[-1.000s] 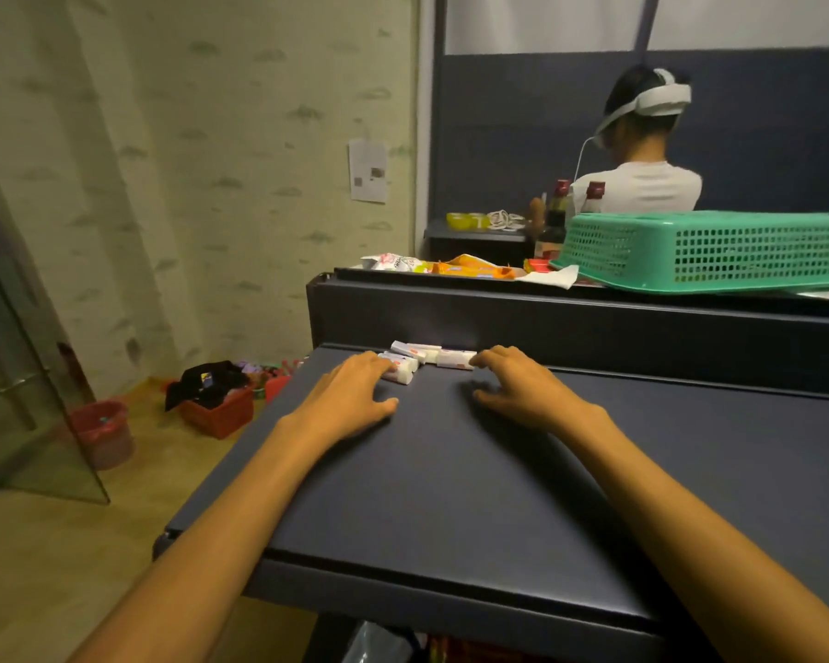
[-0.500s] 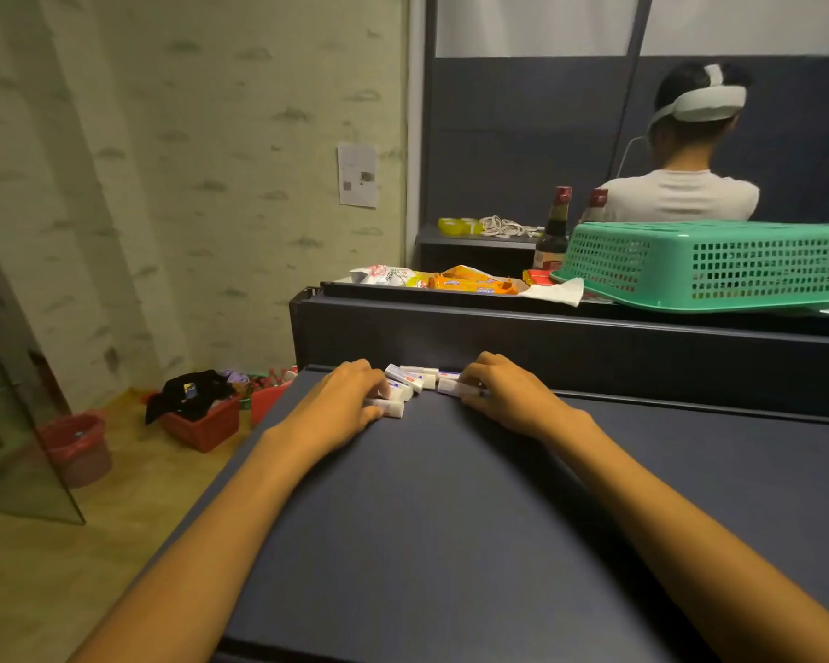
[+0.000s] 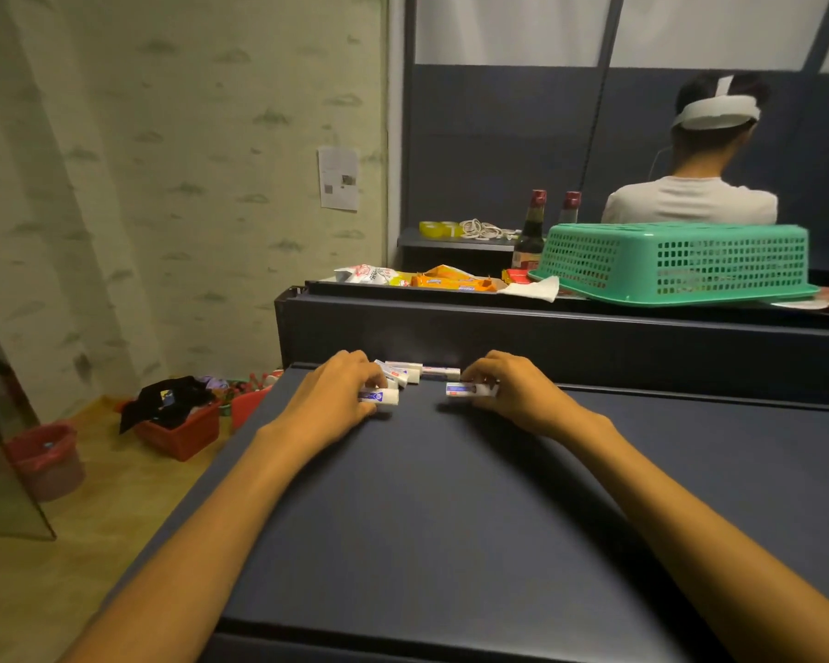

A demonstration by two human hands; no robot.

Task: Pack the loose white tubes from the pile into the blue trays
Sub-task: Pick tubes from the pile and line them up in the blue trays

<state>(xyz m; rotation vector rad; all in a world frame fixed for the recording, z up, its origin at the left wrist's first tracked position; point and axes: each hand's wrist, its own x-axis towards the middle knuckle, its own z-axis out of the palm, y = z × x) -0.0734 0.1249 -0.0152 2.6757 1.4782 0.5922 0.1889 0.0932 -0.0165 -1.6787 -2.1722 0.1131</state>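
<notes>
My left hand [image 3: 336, 399] gripped one white tube [image 3: 381, 397], fingers curled over it, the tube lying flat on the dark table [image 3: 451, 519]. My right hand [image 3: 513, 392] pinched a second tube [image 3: 465, 389] between thumb and curled fingers, also low against the tabletop. Between the two hands, just behind them, sat the remaining pile of white tubes [image 3: 410, 370], against the raised back edge of the table. I saw no blue trays from the head camera. Beyond the edge, on the next table: an upturned green basket [image 3: 680, 263], snack packets [image 3: 446, 279], two dark bottles [image 3: 532, 232]. A person [image 3: 690, 198] sat facing away. On the floor at left: a red bin [image 3: 178, 433] and a red bucket [image 3: 44, 457].
</notes>
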